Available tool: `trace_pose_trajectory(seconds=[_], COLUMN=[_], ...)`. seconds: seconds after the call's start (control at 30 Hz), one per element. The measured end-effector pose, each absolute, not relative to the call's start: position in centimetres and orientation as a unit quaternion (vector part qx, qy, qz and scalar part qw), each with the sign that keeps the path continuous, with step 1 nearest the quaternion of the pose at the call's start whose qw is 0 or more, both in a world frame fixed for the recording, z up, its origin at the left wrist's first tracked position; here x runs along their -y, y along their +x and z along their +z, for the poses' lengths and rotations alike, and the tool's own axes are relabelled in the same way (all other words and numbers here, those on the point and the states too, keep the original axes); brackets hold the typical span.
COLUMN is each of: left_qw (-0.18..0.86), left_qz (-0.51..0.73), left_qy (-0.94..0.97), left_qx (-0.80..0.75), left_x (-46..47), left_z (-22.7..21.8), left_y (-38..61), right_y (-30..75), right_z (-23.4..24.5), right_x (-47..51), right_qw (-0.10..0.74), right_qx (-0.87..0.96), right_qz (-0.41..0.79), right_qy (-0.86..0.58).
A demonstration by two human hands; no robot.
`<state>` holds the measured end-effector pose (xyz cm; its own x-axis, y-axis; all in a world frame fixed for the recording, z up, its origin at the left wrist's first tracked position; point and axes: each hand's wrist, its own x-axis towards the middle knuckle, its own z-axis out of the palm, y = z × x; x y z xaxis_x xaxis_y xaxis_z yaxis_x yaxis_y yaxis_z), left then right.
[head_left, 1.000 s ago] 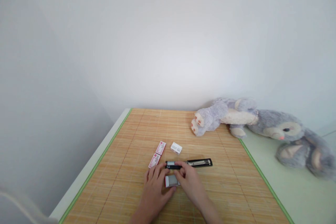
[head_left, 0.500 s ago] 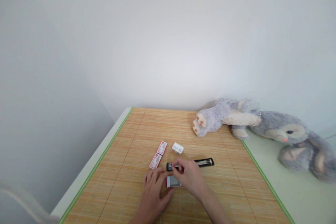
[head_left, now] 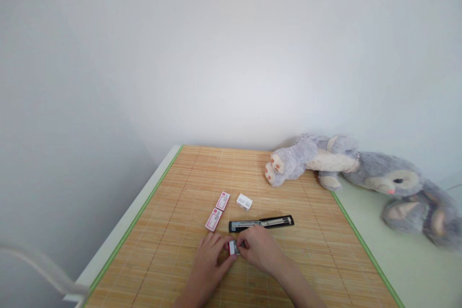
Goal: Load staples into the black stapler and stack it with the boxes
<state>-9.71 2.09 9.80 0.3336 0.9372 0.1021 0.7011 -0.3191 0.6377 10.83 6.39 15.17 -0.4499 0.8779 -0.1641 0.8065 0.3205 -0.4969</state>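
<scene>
My left hand (head_left: 212, 261) rests on the mat with thumb and forefinger closed on the left end of a small staple box (head_left: 232, 248), which has a white and red end and grey contents. At the box's right side, the fingers of my right hand (head_left: 258, 248) are pinched together; whatever they hold is hidden. Just beyond the hands lies an opened black stapler (head_left: 276, 222), with a metal strip inside. Two red-and-white boxes (head_left: 213, 219) lie end to end at the left, and a white box (head_left: 244, 201) sits farther back.
A bamboo mat (head_left: 288, 264) with green edging covers much of the pale table (head_left: 400, 260). A grey plush rabbit (head_left: 328, 159) lies across the back right. The wall (head_left: 231, 57) rises behind, and a blurred pale curved bar (head_left: 43, 272) shows at lower left.
My right hand has moved from over the stapler's left end down to the small box, uncovering that end and its metal strip. My left thumb and forefinger have closed in on the box.
</scene>
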Motion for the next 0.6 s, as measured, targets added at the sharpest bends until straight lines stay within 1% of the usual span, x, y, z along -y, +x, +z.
trace_pose_trajectory(seconds=[0.2,0.4,0.6], left_qw=[0.263,0.266,0.270], left_qz=[0.238,0.235,0.245], left_qy=[0.772,0.773,0.782], left_qx=[-0.528,-0.526,-0.506], left_x=[-2.1,-2.3,-2.8], left_z=[9.9,9.9,9.7], left_y=[-9.9,-9.9,-8.3], right_y=[12.7,17.4,16.6], right_z=[15.9,15.6,14.7], right_x=[-6.1,-4.6,-4.1], right_qw=[0.101,0.086,0.102], right_qx=[0.767,0.759,0.746], right_qz=[0.308,0.298,0.336], right_qy=[-0.554,-0.572,-0.566])
